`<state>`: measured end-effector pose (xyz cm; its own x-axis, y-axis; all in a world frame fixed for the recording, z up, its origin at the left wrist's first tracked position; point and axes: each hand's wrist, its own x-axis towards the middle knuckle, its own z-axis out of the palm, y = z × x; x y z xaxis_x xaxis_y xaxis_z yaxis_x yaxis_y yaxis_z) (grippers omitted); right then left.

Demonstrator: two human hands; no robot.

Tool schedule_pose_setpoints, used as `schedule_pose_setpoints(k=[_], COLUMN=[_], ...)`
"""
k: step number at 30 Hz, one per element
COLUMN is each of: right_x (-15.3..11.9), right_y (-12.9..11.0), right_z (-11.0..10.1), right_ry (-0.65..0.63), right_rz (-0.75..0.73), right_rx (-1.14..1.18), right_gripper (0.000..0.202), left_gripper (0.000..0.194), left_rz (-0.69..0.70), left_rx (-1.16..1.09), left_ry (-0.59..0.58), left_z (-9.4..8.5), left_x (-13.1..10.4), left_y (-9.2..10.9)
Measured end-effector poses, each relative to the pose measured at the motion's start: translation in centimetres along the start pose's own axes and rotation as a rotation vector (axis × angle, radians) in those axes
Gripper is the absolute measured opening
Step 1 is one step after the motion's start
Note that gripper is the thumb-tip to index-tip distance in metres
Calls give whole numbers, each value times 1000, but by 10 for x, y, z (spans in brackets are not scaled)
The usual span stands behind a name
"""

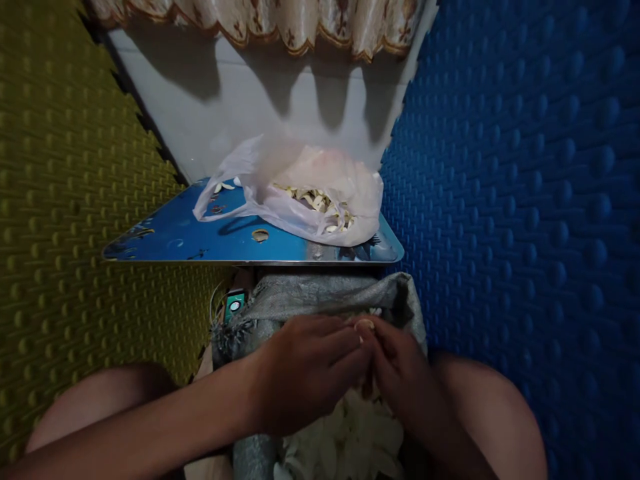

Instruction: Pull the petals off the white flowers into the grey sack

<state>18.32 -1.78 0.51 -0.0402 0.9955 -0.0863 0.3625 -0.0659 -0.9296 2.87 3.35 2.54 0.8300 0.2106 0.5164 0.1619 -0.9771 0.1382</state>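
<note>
From here, the left hand [313, 370] hides part of the pale pieces [345, 437], and the curtain [285, 20] is cut off above.

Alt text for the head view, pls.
A person's left hand and right hand meet at a small pale piece above an open grey sack holding many pale pieces. Beyond, a translucent plastic bag with more pale bits lies on a blue tabletop.

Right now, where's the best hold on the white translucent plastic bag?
Take the bag by its looped left handle, probably from the near left: the thin loop lies spread over the glossy blue tabletop, left of the open mouth, where small pale pieces show.
</note>
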Motion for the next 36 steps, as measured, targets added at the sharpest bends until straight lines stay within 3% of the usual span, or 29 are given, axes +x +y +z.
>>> schedule_pose_setpoints(k=[3,5,7,9,12,14,16,19,22,24,28,33,36], right_x=[-4,-6,-7,-8,-6,-4,-2,-5,-10,-13,-17,-17,-11], right_y=[3,3,3,8,20,27,30,25,18,18,30,41,38], right_z=[-2,0,5,10,11,6,-1,-5,0,3,0,-1,2], right_ry=[-259,-201,-95,-95,-103,11,82,25,101,145,85,2,39], right_rz=[81,69,31,-38,-106,-105,-131,-173,-89,-62,-149,-209,-295], right_rx=[282,364,360,252,-78,-257,-303,-139,-34,-44,-59,4,-70], right_gripper=[40,39,44,51,65,63,62,66,64,75,99,89,74], left_gripper=[29,23,17,11,10,12,16,24,27,28,32,38,42], left_rz=[81,-23,-277,-618,-1033,-1154,-1201,-1232,-1212,-1219,-1244,-1254,-1293], left_rx=[-25,-76,-205,-450,-873,-1073,-1222,-1426,-1587,-1662,-1778,-1807,-1797], left_ry=[14,108,214,245,139,84,77,151,198,203,202,217,191], left_z=[-1,0,2,4,5,6,4,2,3,7,8,3,8], left_x=[-4,-5,-4,-1,3,3,2,-1,-5,-8,-13,-11,-11], left_y=[-2,-6,-10,-14,-16,-16,-15,-14,-13,-9,2,9,10])
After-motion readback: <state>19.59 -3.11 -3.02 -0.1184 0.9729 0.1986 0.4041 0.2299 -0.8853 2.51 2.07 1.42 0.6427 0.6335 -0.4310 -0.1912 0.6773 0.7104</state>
